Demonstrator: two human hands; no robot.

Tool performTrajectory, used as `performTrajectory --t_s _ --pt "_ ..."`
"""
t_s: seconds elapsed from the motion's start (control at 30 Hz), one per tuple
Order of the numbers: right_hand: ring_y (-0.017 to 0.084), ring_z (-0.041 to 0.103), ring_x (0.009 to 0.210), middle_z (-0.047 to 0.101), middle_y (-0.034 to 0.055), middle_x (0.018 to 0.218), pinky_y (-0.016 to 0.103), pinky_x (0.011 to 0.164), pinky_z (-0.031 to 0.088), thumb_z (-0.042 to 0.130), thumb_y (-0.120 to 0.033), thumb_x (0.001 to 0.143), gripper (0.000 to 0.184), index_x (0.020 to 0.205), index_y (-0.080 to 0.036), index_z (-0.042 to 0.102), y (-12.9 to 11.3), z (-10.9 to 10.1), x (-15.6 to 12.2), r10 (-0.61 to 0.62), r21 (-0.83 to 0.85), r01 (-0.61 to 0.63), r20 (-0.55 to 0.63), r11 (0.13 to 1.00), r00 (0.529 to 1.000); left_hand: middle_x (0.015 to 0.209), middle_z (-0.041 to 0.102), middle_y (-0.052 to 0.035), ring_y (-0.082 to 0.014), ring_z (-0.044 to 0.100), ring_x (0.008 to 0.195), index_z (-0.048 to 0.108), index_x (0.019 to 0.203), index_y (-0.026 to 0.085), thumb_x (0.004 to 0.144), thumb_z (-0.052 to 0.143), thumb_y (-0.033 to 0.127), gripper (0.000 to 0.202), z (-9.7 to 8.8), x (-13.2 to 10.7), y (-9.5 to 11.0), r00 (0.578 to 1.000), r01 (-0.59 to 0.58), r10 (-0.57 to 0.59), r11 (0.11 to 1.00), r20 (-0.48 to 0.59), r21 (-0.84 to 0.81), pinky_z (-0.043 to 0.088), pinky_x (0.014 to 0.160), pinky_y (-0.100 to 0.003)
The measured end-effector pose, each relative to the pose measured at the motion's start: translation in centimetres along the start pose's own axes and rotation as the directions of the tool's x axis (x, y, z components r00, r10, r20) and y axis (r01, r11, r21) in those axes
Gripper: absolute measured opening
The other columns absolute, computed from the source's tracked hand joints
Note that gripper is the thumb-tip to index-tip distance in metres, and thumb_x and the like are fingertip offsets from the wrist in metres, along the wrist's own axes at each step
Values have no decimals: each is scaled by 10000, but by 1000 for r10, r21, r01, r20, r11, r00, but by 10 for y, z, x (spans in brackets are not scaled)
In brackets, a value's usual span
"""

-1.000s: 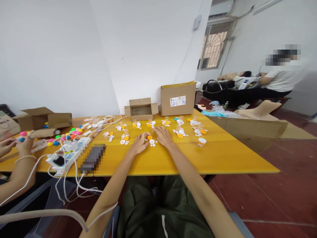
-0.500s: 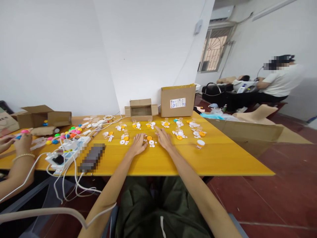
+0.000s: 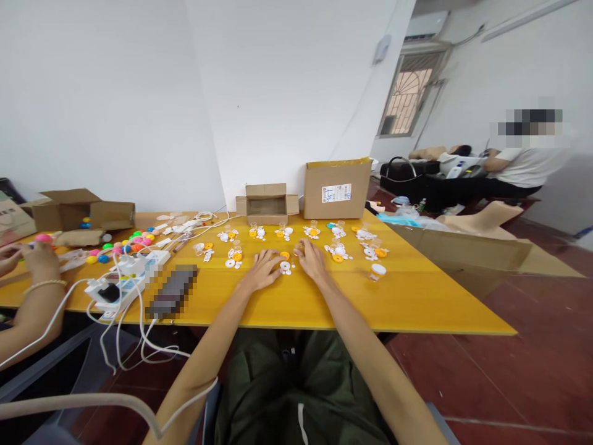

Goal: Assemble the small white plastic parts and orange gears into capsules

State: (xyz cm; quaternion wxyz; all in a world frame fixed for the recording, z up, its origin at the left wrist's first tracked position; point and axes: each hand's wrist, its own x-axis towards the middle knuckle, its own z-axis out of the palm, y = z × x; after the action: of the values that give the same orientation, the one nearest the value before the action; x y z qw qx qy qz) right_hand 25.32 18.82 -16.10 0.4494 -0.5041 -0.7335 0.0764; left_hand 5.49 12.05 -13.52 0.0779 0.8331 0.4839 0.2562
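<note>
My left hand rests on the yellow table with its fingers stretched out and apart. Just beyond its fingertips are an orange ring-shaped part and a white disc with smaller white pieces. On the other side of these parts, my right hand has its fingers curled together. Something small and pale may be at its fingertips, too unclear to name. Similar groups of white and orange parts with small clear cups lie around. To the right stands a clear jar with a white lid.
An open cardboard box and a taller closed box stand at the back. At left are a power strip with cables, a phone, coloured balls and another person's hands. Someone sits at far right.
My right hand's fingers, stretched forward before, have curled in. My left hand stays beside the parts, its fingers slightly further forward. The whole view has shifted a little.
</note>
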Motion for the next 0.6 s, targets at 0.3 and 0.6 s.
performTrajectory --t_s 0.3,0.6 --pt "258 583 958 659 70 978 379 874 470 473 -126 861 207 939 -253 617 -24 -14 -17 -251 -74 254 43 964 967 1285 593 -48 -299 463 1212 723 1054 325 861 578 205 269 2 1 -2 999 -41 41 999 -21 15 373 1055 -510" --pt "248 582 991 654 69 1038 390 897 472 501 -75 792 234 890 -245 629 -30 -32 -40 -359 -41 368 138 929 923 1145 655 -57 -270 486 1153 689 902 263 920 574 264 117 -4 2 6 999 -31 31 999 -26 -29 365 1020 -451"
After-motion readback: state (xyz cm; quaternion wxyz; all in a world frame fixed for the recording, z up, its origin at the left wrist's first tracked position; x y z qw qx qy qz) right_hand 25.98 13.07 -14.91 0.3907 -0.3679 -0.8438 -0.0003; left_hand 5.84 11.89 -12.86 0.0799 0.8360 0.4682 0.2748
